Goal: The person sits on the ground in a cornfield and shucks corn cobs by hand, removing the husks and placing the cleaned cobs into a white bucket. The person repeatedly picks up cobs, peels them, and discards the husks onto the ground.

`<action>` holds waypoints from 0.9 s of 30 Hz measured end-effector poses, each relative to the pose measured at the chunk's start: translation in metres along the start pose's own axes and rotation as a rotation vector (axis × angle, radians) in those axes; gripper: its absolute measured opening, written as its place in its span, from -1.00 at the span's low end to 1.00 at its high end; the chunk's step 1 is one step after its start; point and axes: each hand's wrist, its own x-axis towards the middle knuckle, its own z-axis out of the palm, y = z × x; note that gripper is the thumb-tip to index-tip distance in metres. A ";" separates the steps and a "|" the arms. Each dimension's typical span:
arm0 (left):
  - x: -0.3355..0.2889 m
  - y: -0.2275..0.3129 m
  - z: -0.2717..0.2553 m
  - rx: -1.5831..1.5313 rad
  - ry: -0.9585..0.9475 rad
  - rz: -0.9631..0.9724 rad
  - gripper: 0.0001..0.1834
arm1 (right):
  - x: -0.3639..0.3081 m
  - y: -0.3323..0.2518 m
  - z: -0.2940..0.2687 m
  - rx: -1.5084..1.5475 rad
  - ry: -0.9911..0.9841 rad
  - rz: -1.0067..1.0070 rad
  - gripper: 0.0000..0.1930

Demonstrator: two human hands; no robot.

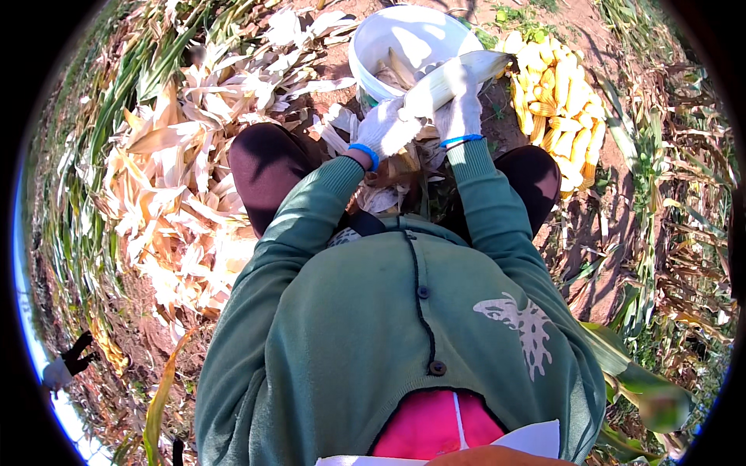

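Observation:
An ear of corn in its pale husk (pixel 441 84) lies slantwise between my hands, its tip pointing up to the right. My left hand (pixel 386 126), in a white work glove with a blue cuff, is closed at its lower left end. My right hand (pixel 460 116), gloved the same way, grips it from below, near the middle; most of its fingers are hidden. Just beyond, a white bucket (pixel 359 56) stands on the soil with some husk-covered ears (pixel 399 68) in it, partly hidden by the held ear.
To the right is a heap of bare yellow corn cobs (pixel 571 124). A wide pile of stripped dry husks (pixel 183 179) spreads on the left. My knees (pixel 268 167) flank the work spot. Cut corn stalks (pixel 684 233) lie around. Another person (pixel 66 365) shows small at the lower left rim.

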 end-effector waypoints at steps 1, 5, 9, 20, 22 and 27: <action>0.000 0.000 0.002 -0.009 0.013 -0.033 -0.55 | -0.001 0.001 0.002 -0.006 -0.002 0.011 -0.51; -0.004 0.006 0.010 -0.064 0.085 -0.089 -0.61 | -0.010 -0.006 0.014 -0.009 -0.078 0.016 -0.52; -0.002 0.014 0.002 0.030 0.070 0.003 -0.61 | -0.026 -0.014 0.037 -0.200 0.008 -0.038 -0.56; 0.001 0.010 0.001 0.097 -0.207 0.006 -0.59 | 0.007 0.003 -0.004 -0.271 0.145 -0.137 -0.64; -0.001 -0.001 0.002 0.091 -0.274 0.100 -0.60 | 0.017 -0.001 -0.015 -0.366 0.112 -0.045 -0.62; -0.003 -0.007 -0.004 0.154 -0.348 0.374 -0.65 | 0.020 -0.006 -0.026 -0.539 0.032 0.264 -0.52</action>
